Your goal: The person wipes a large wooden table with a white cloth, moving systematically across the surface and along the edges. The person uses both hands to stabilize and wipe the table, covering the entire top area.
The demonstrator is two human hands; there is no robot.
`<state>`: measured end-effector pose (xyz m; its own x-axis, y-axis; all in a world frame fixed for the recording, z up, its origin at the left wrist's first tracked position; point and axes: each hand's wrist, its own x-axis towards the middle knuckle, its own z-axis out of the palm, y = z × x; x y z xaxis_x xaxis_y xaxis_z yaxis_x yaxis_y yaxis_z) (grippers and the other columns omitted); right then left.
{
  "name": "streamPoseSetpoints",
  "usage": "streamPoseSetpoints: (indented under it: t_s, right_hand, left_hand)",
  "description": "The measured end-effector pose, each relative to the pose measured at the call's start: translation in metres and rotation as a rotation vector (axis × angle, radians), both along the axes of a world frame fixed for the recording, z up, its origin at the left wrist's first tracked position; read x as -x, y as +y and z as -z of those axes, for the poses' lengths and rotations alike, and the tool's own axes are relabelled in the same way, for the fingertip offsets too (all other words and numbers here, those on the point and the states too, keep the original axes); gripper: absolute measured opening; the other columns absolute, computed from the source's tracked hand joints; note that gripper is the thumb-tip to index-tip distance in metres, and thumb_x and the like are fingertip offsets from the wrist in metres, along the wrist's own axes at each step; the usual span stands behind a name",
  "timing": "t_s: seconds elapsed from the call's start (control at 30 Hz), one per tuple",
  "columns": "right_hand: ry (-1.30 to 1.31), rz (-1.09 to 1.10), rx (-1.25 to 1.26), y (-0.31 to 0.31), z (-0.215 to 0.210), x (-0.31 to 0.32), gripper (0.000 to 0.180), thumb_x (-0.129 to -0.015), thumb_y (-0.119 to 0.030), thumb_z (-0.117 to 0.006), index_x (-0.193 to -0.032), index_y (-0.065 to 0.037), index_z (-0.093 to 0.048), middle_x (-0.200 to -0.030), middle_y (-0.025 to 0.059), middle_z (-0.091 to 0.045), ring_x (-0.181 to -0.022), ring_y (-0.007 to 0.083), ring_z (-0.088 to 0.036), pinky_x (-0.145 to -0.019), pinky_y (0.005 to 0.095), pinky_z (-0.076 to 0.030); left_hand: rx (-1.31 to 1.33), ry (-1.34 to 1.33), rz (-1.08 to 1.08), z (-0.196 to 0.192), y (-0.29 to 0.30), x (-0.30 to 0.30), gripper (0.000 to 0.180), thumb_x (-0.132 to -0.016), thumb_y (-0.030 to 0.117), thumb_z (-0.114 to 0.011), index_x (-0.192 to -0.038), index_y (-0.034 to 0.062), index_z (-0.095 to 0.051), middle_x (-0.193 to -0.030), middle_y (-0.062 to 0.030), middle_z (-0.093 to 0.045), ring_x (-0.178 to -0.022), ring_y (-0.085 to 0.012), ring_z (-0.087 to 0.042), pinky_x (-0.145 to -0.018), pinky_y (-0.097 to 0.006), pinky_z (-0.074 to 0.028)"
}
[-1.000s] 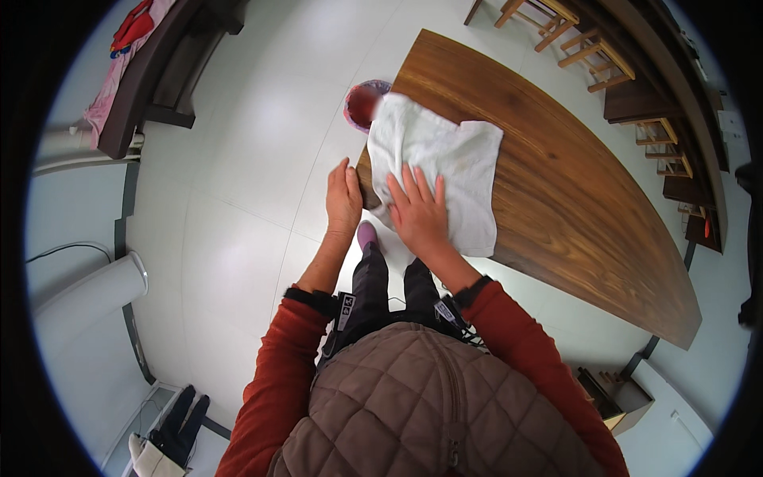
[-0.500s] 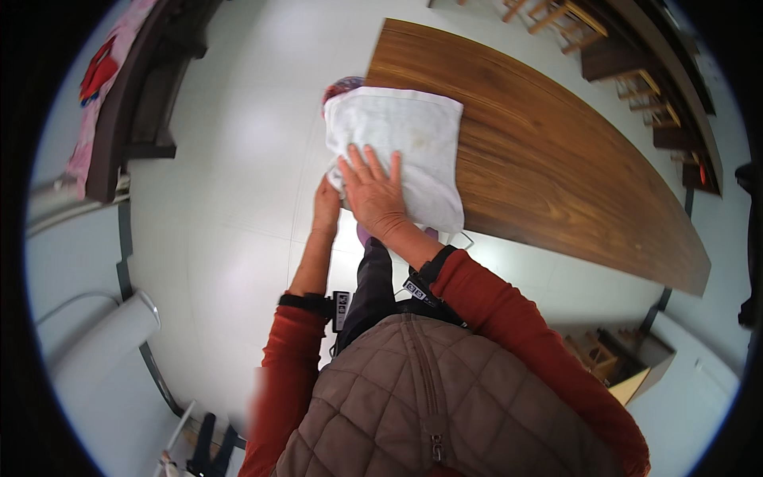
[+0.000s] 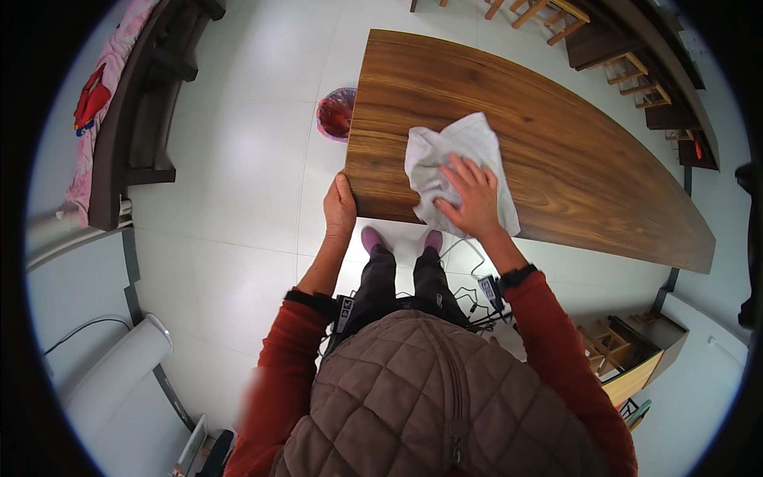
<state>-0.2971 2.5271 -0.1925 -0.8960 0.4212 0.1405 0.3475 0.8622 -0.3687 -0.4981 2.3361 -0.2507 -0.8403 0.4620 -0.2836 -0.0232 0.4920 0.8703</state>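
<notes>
One rumpled white cloth (image 3: 474,137) lies beneath the loosely spread fingers of the right hand (image 3: 475,205), on a brown wood-grained table (image 3: 580,175); left of them, the left hand (image 3: 340,209) touches its edge, grip unclear.

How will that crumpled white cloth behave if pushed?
The white fabric cloth is probably floppy, since it wrinkles beside the right hand. It looks thin, so likely light. It may slide easily, as the brown wooden tabletop appears smooth.

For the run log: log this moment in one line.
left hand: at near-left corner of wooden table; right hand: on white cloth; cloth: rumpled, on table; bin: left of table
</notes>
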Motion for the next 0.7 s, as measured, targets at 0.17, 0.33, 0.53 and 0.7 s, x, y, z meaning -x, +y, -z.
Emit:
streamPoseSetpoints:
  t_s: [0.17, 0.33, 0.53, 0.7]
  right_hand:
    - [-0.026, 0.12, -0.094, -0.031, 0.009, 0.099, 0.068, -0.084, -0.056, -0.061, -0.139, -0.017, -0.052, -0.151, 0.0139, -0.037, -0.137, 0.0342, -0.035, -0.108, 0.0688, -0.015]
    - [0.027, 0.109, -0.046, -0.084, 0.015, 0.124, 0.052, -0.088, -0.043, -0.058, -0.134, -0.018, -0.056, -0.149, 0.0133, -0.039, -0.137, 0.0321, -0.034, -0.109, 0.0687, -0.015]
    - [-0.001, 0.041, -0.09, -0.076, 0.033, 0.009, 0.052, -0.088, -0.028, -0.06, -0.136, -0.01, -0.052, -0.147, 0.011, -0.043, -0.135, 0.0258, -0.041, -0.111, 0.0499, -0.03]
    - [-0.036, 0.584, -0.023, 0.011, 0.028, -0.099, 0.045, -0.095, -0.026, -0.051, -0.135, -0.005, -0.051, -0.146, 0.0188, -0.044, -0.133, 0.0367, -0.042, -0.109, 0.05, -0.033]
  left_hand:
    - [0.023, 0.026, 0.026, 0.013, -0.002, 0.001, 0.052, -0.105, 0.04, -0.029, -0.123, 0.0024, -0.061, -0.109, -0.0233, -0.066, -0.104, -0.0371, -0.063, -0.091, -0.039, -0.047]
    - [-0.005, 0.132, 0.005, 0.023, -0.005, 0.004, 0.05, -0.105, 0.036, -0.031, -0.12, -0.0017, -0.06, -0.11, -0.0246, -0.066, -0.1, -0.0376, -0.064, -0.088, -0.04, -0.049]
    - [-0.018, 0.134, 0.061, 0.014, -0.003, 0.001, 0.054, -0.106, 0.043, -0.029, -0.119, -0.0006, -0.059, -0.105, -0.0215, -0.067, -0.096, -0.031, -0.063, -0.087, -0.037, -0.048]
    - [-0.021, 0.059, 0.077, 0.014, -0.002, -0.001, 0.055, -0.106, 0.044, -0.029, -0.12, -0.0003, -0.058, -0.106, -0.0211, -0.066, -0.097, -0.0295, -0.062, -0.088, -0.035, -0.047]
